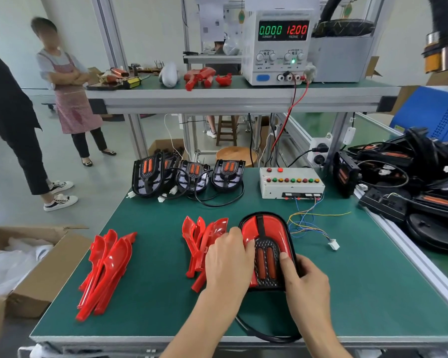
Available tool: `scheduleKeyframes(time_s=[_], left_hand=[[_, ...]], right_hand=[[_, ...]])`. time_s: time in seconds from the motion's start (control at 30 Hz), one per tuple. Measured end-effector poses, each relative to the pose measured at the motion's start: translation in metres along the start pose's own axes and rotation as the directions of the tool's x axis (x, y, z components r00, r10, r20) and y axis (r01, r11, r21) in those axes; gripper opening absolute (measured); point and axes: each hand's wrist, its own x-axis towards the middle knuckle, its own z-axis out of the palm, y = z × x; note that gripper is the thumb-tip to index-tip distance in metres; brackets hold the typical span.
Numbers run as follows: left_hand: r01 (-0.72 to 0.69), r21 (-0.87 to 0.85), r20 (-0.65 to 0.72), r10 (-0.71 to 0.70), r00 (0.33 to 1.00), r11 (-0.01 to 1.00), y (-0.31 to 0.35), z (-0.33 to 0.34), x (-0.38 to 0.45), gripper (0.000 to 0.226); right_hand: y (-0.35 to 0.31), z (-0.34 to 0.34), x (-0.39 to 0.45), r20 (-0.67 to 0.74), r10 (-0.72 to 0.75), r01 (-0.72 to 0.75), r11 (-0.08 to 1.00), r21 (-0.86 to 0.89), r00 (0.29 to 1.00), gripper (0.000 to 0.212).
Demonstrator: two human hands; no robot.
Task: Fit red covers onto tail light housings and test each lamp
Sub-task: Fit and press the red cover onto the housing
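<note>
A black tail light housing (267, 251) with red covers fitted on both sides lies on the green mat (360, 293) in front of me. My left hand (228, 257) grips its left edge, fingers curled over the red cover. My right hand (304, 277) grips its right edge, thumb on top. Its black cable (264, 334) loops toward the table's front edge. Loose red covers lie in two piles, one (199, 244) just left of my left hand and another (106, 270) farther left. Three bare housings (192, 174) stand at the back of the mat.
A white test box (290, 183) with coloured buttons sits back right, its thin wires ending in a white plug (334, 244). A power supply (277, 45) on the shelf reads 0.000 and 12.00. Black housings (411, 182) pile up at right. A cardboard box (29, 264) stands left; two people stand beyond.
</note>
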Motion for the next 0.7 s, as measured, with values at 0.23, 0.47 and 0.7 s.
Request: scheduleKeyframes(time_s=[0.23,0.47,0.7], left_hand=[[0.075,-0.022,0.031,-0.075,0.997,0.997,-0.001,0.004,-0.006,0.035],[0.144,-0.091,0.087,-0.136,0.987,0.985,-0.005,0.011,-0.014,0.021],[0.168,-0.109,0.083,-0.159,0.984,0.980,-0.003,0.008,-0.009,0.019]], right_hand=[[0.004,0.002,-0.002,0.008,-0.015,0.015,1.000,-0.002,1.000,0.021],[0.004,0.003,-0.003,-0.015,-0.013,0.012,0.999,-0.035,1.000,0.020],[0.003,0.003,-0.004,-0.030,-0.008,0.007,0.998,-0.058,1.000,0.022]])
